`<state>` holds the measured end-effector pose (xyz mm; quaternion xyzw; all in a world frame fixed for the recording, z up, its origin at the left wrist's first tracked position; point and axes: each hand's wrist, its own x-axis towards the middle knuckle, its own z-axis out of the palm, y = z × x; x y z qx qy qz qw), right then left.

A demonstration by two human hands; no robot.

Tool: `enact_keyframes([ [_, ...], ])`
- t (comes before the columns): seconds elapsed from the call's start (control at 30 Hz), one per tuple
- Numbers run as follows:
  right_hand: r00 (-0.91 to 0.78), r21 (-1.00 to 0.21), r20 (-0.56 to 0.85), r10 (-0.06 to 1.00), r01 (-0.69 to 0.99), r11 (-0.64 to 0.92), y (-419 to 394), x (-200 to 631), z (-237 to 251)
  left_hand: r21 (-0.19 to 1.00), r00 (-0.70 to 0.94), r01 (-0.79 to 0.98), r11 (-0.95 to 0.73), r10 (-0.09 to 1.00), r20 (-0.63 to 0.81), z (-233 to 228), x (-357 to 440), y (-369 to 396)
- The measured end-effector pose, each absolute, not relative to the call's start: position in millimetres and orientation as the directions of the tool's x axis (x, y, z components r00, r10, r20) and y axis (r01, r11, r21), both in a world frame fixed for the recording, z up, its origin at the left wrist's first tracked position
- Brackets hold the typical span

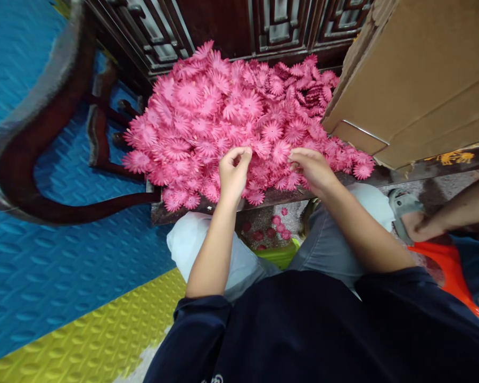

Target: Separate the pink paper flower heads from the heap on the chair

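A big heap of pink fabric flower pieces (223,111) lies on a dark wooden surface (435,169) in front of me. My left hand (233,173) rests on the near edge of the heap with its fingers curled and pinched onto flower pieces. My right hand (313,169) lies beside it, fingers bent down onto the flowers near the heap's front. I cannot tell exactly which pieces either hand grips. Between my knees, a few pink flowers (277,226) lie on the floor.
A cardboard box (415,80) stands at the right over the heap's edge. Carved dark wood furniture (263,26) is behind. A curved wooden chair arm (43,122) is on the left above blue and yellow floor mats (64,266). Another person's sandalled foot (413,218) and an orange stool (451,266) are at right.
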<state>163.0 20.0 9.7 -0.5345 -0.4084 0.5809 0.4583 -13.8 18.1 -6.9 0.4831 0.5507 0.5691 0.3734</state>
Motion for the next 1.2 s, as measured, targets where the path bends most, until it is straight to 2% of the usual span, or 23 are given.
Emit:
enact_keyframes([
  [0.23,-0.041,-0.977,-0.209,0.977,-0.043,-0.211,18.0,162.9,14.1,0.994,-0.254,0.047,-0.095,0.961,0.104,-12.7,-13.2,20.4],
  [0.47,-0.043,-0.980,-0.193,0.980,-0.033,-0.194,18.2,164.2,10.8,0.959,-0.281,0.199,-0.200,0.926,0.251,-9.0,-6.2,15.0],
  [0.67,-0.068,-0.982,-0.187,0.980,-0.026,-0.189,17.3,161.1,7.4,0.911,-0.024,0.325,-0.252,0.961,0.274,5.0,7.3,1.3],
  [0.77,-0.073,-0.989,-0.149,0.986,-0.009,-0.150,15.5,156.9,8.4,0.879,0.011,0.392,-0.271,0.957,0.290,4.3,9.7,-0.9],
  [0.9,-0.100,-0.994,-0.107,0.989,0.029,-0.104,14.4,155.1,9.7,0.865,-0.021,0.415,-0.284,0.947,0.321,3.1,7.4,0.4],
  [1.03,-0.089,-0.993,-0.111,0.990,0.037,-0.108,14.6,156.9,10.8,0.904,-0.121,0.360,-0.231,0.949,0.290,3.7,5.3,2.7],
  [1.2,-0.057,-0.985,-0.157,0.986,-0.066,-0.161,13.7,155.2,12.5,0.922,-0.305,0.320,-0.218,0.898,0.318,2.6,3.0,7.4],
])
